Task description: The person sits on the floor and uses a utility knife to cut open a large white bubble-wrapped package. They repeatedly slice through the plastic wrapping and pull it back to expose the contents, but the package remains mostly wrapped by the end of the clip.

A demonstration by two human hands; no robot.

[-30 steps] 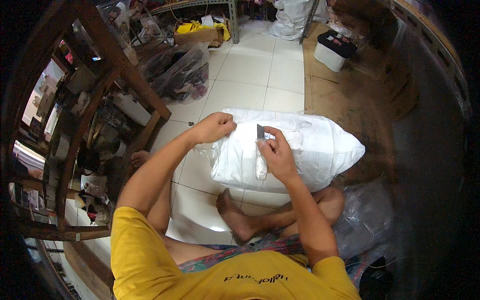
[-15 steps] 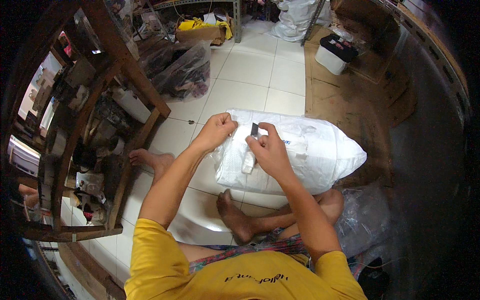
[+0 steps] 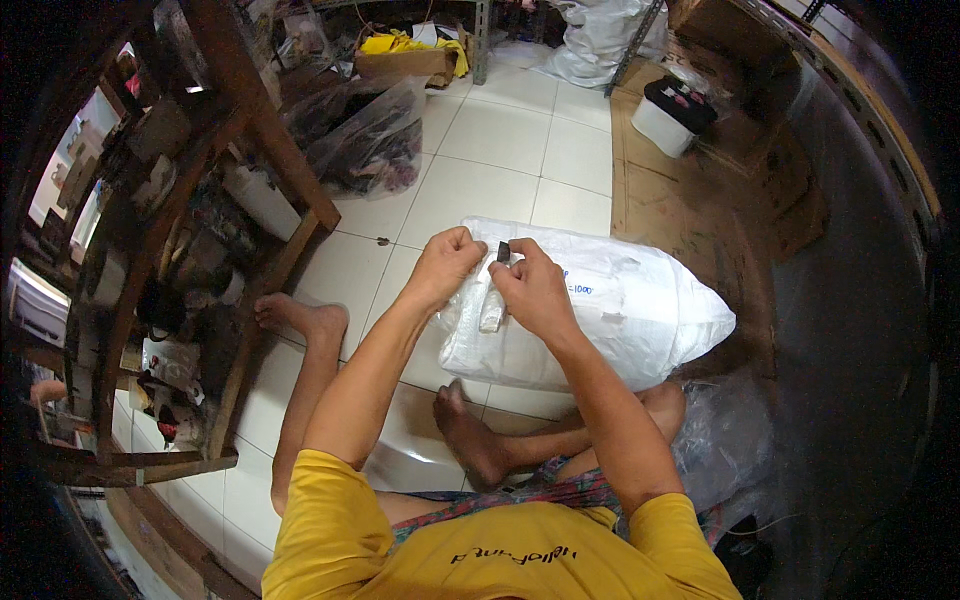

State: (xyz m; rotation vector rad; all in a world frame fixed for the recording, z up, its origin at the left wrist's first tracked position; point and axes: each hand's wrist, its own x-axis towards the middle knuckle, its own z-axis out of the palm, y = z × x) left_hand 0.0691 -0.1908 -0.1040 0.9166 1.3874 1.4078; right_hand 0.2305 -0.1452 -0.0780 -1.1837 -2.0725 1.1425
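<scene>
A stuffed white woven sack (image 3: pixel 630 310) lies on its side across the floor before my legs, its narrowed end toward the right. At its far left corner my left hand (image 3: pixel 447 265) is closed in a pinch; whatever lies between the fingertips is hidden. Close beside it, over the sack's left part, my right hand (image 3: pixel 533 290) grips a slim object with a black, flat end (image 3: pixel 503 251) between thumb and forefinger. A pale, shiny length (image 3: pixel 491 312) shows below the right thumb; whether it belongs to that object I cannot tell. Blue handwriting is on the sack.
A wooden rack (image 3: pixel 225 400) with assorted goods stands at left. Beyond the sack sit a clear plastic bag (image 3: pixel 375 140) of dark items and a carton (image 3: pixel 405 67) with yellow material. Flattened cardboard (image 3: pixel 640 190) and a white tub (image 3: pixel 660 125) are at right, clear plastic (image 3: pixel 730 430) by my knee.
My hands have come slightly closer together at the sack's left end. The black-ended object has tilted a little, and more of the blue writing shows beside my right hand.
</scene>
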